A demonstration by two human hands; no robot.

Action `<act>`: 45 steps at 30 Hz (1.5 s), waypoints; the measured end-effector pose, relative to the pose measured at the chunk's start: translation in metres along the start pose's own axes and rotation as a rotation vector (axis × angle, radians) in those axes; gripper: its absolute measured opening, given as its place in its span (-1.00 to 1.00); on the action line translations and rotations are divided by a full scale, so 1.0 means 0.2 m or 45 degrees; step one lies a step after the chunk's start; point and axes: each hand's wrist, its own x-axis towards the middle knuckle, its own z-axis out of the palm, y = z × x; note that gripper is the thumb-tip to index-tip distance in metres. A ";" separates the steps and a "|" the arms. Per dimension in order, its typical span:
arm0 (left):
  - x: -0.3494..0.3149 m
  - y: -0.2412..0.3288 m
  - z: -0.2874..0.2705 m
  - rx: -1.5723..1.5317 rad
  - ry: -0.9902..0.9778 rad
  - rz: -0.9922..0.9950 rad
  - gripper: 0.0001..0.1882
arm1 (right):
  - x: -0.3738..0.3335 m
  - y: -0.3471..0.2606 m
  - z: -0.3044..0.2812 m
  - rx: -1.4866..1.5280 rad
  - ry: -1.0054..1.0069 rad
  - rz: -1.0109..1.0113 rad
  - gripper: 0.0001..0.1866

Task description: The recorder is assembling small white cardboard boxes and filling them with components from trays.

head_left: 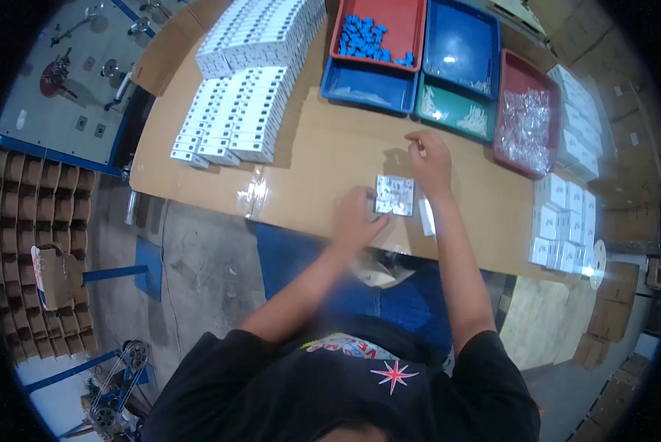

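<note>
A small square silvery-white printed packet (394,196) is near the table's front edge. My left hand (355,219), slightly blurred, has its thumb and fingers at the packet's left edge and lower corner, gripping it there. Beyond the packet's upper right, my right hand (431,162) hovers with fingers curled in. Anything between those fingertips is too small to make out. A narrow white carton (427,217) lies beside my right forearm, just right of the packet.
Stacked white boxes (231,110) fill the table's left. At the back stand a red tray (378,11) of blue parts, blue trays (461,44) (367,87), a green tray (455,110) with white pieces, and a red tray (523,163) of clear packets. More white cartons (562,221) line the right.
</note>
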 end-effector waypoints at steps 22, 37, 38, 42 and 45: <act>0.03 0.02 -0.04 -0.052 -0.146 -0.174 -0.49 | 1.28 0.42 0.54 -0.717 -0.378 -0.069 -0.72; 0.02 0.05 -0.04 0.025 -0.109 -0.093 -0.06 | 0.82 0.16 0.24 -0.011 -0.032 -0.289 -0.74; 0.03 0.05 -0.04 0.023 -0.106 -0.097 -0.04 | 0.71 0.10 0.19 0.103 -0.009 -0.249 -0.76; 0.05 0.04 -0.06 -0.102 -0.213 -0.129 -0.04 | 0.24 -0.01 0.01 0.308 -0.161 0.198 -0.77; 0.05 0.03 -0.03 -0.056 -0.222 -0.123 -0.04 | -0.07 -0.02 -0.03 0.490 -0.108 0.295 -0.75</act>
